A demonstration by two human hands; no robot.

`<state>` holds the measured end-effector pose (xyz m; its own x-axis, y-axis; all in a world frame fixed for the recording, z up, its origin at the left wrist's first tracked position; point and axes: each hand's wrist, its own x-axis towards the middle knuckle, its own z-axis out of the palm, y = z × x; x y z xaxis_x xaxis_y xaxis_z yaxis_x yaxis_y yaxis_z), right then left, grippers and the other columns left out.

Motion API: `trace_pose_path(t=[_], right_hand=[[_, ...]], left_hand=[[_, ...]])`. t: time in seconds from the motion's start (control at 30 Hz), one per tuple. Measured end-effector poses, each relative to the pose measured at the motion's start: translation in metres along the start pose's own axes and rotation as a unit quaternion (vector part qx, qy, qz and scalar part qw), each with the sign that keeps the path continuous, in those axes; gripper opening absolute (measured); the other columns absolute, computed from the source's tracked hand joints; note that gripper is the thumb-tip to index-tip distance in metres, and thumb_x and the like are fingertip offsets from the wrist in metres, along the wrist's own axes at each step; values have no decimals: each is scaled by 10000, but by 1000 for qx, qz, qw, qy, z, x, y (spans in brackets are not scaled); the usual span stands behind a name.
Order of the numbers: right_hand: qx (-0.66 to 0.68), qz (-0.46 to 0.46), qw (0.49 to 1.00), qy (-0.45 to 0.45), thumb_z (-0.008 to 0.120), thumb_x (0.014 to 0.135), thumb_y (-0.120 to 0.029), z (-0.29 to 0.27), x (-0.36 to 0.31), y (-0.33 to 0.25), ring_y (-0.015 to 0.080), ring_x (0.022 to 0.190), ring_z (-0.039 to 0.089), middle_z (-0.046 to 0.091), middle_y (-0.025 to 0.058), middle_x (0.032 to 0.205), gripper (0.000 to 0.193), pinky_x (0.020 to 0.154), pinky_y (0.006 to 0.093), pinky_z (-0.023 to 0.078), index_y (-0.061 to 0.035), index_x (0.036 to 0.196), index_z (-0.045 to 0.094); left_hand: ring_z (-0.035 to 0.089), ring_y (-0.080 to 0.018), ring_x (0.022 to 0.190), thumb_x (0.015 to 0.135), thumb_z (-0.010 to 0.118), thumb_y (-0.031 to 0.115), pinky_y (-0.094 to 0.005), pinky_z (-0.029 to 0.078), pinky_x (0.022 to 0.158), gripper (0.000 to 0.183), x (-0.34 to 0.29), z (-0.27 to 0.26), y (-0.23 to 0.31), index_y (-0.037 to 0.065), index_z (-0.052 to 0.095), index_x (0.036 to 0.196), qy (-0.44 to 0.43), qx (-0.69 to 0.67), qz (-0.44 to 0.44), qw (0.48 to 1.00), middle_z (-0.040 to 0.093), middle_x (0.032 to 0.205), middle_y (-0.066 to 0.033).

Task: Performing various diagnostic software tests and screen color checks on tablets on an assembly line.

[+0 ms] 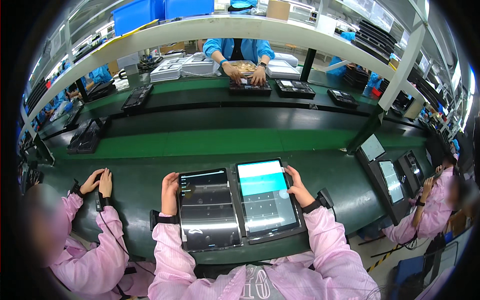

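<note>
Two tablets, two hands at the tabletop's near edge.
Left hand (170,192) clasps the dark tablet's (209,209) left rim; right hand (298,189) grips the lit tablet's (266,199) right rim, thumb on its screen.

Pink sleeves (325,240), green conveyor belt (200,142), cyan-and-white lit tablet (265,197).

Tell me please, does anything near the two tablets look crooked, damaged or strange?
Nothing is clearly damaged or spilled. The left tablet shows a dark screen, the right tablet a bright one with a teal band. Both lie side by side, slightly tilted apart. The left hand grips the dark one's edge; the right hand touches the bright one's.
</note>
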<state>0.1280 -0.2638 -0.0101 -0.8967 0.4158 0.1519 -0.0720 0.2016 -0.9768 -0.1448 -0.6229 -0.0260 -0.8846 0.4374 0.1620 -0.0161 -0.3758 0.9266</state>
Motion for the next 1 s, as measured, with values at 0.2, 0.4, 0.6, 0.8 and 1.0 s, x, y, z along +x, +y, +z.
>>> trace_pose_path(t=[0.2,0.4,0.6,0.8,1.0], right_hand=[[-85,-27,996,-3,521,684,-27,3,1,0,265,1408,209,288,185,1476,868,1134,323,168,-33,1469,152],[-9,59,995,86,637,760,-130,-6,23,11,250,1174,436,490,140,1240,727,1028,364,324,-48,1397,297],[-131,64,980,139,749,691,-236,2,39,23,270,1088,459,501,106,1105,750,959,370,365,-56,1330,399],[-247,37,957,150,779,663,-217,10,31,13,255,1061,464,499,94,1080,781,939,364,381,-77,1330,398],[-61,40,989,126,693,662,-64,2,36,16,231,1004,465,479,78,1035,737,902,341,394,-92,1337,397]], left_hand=[[447,-222,1257,914,450,64,-318,349,1054,383,0,0,-1,7,431,1292,13,16,-2,1000,478,1327,-144],[442,-237,1266,889,416,23,-337,339,1071,398,0,-4,-7,-12,432,1286,11,12,-2,1000,488,1322,-154],[438,-242,1275,868,425,-2,-346,313,1089,404,4,-6,-9,-16,452,1271,11,16,3,1000,500,1313,-146],[456,-238,1252,862,435,-5,-345,326,1079,403,2,-3,-6,-14,461,1264,15,39,12,999,511,1290,-142],[464,-232,1242,855,436,-24,-346,329,1078,409,2,0,-4,-16,460,1263,18,23,2,1000,516,1282,-131]])
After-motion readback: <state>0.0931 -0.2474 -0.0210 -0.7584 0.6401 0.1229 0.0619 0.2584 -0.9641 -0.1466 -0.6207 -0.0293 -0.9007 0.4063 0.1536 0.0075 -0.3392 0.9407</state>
